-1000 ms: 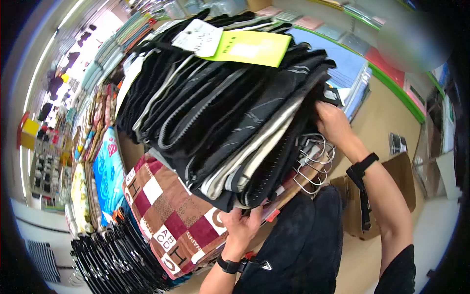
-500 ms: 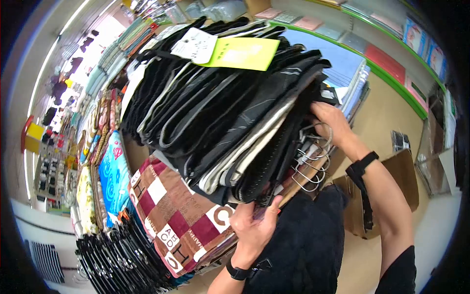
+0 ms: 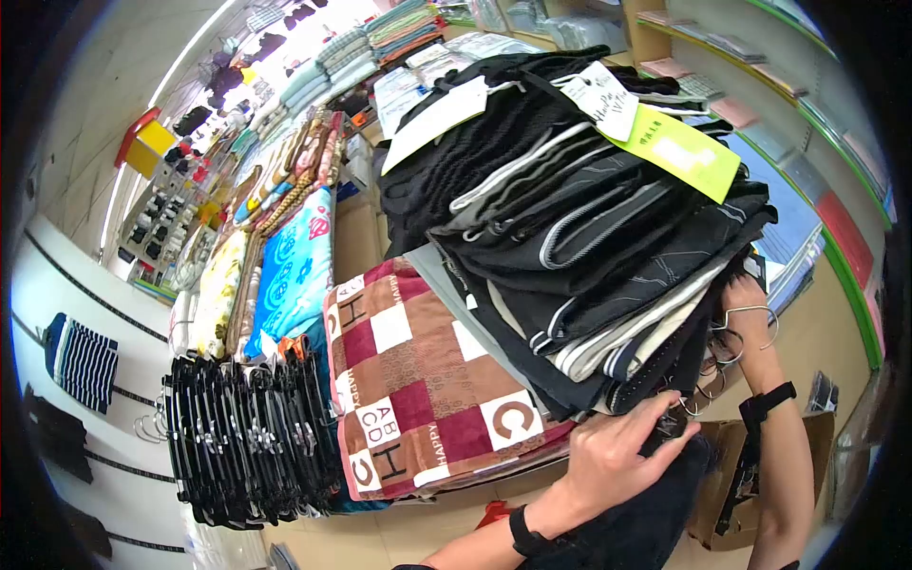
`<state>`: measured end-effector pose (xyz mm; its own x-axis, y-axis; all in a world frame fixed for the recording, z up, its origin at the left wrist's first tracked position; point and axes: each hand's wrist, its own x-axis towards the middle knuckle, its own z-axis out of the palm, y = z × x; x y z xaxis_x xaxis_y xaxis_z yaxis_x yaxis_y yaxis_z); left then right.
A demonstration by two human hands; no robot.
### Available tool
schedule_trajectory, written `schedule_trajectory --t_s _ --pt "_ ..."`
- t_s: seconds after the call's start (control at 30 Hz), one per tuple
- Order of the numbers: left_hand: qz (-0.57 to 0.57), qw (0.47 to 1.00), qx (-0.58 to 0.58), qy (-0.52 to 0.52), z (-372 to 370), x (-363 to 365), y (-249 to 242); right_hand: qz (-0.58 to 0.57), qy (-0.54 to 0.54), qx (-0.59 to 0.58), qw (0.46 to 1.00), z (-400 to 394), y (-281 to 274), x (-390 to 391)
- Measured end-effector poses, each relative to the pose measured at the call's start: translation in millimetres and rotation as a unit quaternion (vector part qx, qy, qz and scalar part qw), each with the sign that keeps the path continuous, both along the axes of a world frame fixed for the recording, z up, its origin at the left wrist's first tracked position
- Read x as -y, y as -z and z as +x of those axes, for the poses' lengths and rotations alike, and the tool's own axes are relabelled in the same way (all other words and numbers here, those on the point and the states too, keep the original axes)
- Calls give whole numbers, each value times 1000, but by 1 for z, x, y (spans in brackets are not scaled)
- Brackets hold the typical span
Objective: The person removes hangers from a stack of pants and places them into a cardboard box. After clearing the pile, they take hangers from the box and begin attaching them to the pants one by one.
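Observation:
A tall pile of folded dark garments (image 3: 589, 237) with white edging lies on a brown and maroon checked blanket (image 3: 427, 380). On its top are a white tag (image 3: 600, 100) and a yellow-green tag (image 3: 679, 152). My left hand (image 3: 622, 451) is at the pile's near lower corner, thumb and fingers closed round the edge of dark cloth. At the pile's right side, my right hand (image 3: 746, 309) reaches in beside metal hanger hooks (image 3: 750, 328); its fingertips are hidden behind the cloth and hooks.
Black hangers (image 3: 252, 437) stand packed together at the lower left. Behind them lie folded patterned fabrics (image 3: 294, 256). An open cardboard box (image 3: 807, 475) is on the floor at the lower right. Green-edged shelves (image 3: 845, 285) run along the right. Striped clothing (image 3: 87, 366) hangs on the left wall.
The view has swung left, so the pile and both hands appear farther right. My left hand's fingers now lie more over the pile's near corner. More hangers and left wall show.

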<state>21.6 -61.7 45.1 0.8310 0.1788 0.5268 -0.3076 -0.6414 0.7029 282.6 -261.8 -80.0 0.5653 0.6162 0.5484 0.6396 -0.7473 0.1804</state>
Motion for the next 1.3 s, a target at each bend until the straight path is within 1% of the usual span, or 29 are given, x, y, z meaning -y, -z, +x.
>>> schedule_trajectory --t_s 0.03,0.1,0.2,0.3,0.43,0.47,0.5,0.57,0.6,0.7,0.73,0.77,0.83,0.87,0.93,1.03,1.07,1.1,1.17,1.2,1.23,1.3 --pt "-8 1000 -4 3 -1 2 -1 -15 -1 -9 1000 -6 -8 -2" --pt "-33 999 -6 3 0 7 -4 13 28 -89 996 -10 -7 -3" --pt "-41 999 -13 -12 0 7 -4 42 -3 -100 994 -10 -14 -5" --pt "-43 999 16 -3 1 4 -1 68 3 -109 992 -12 -12 -9" --pt "-30 999 13 -1 -1 -3 -1 83 -40 -94 991 -12 -12 -12" --pt "-24 1000 3 0 -2 -4 -2 106 -24 -108 988 -11 -9 -14" --pt "-23 1000 5 0 -2 -5 0 107 -25 -107 988 -10 -9 -14" --pt "2 1000 29 -6 -2 -8 4 31 -9 -84 996 -6 -8 -11" --pt "3 1000 30 -7 -3 -9 4 4 15 -98 995 9 17 2" --pt "39 999 9 -11 -7 -14 6 -19 2 -85 996 6 6 2" --pt "35 999 19 -11 -6 -15 9 -1 3 -23 1000 7 8 -1" --pt "32 999 29 -10 -7 -15 11 -1 3 -22 1000 9 11 0" --pt "34 999 29 -8 -8 -16 14 -48 -1 -44 998 16 15 7" --pt "38 999 28 -6 -9 -18 14 -47 -2 -42 998 19 18 9" --pt "39 999 31 -3 -10 -20 12 -55 -28 7 998 21 19 10" --pt "37 998 41 4 -11 -22 13 -62 -30 -19 997 29 27 15" --pt "34 998 49 7 -9 -22 14 -36 -40 11 999 32 30 13" --pt "34 998 54 6 -9 -23 14 -35 -40 16 998 32 30 11" --pt "38 998 45 12 -9 -23 14 -55 -21 30 998 26 27 10" --pt "34 998 52 7 -9 -22 14 -115 13 -1 993 29 28 14" --pt "36 998 57 9 -9 -21 14 -113 15 4 993 29 29 13" --pt "31 998 46 -2 -8 -18 13 -121 81 -22 989 30 30 12"
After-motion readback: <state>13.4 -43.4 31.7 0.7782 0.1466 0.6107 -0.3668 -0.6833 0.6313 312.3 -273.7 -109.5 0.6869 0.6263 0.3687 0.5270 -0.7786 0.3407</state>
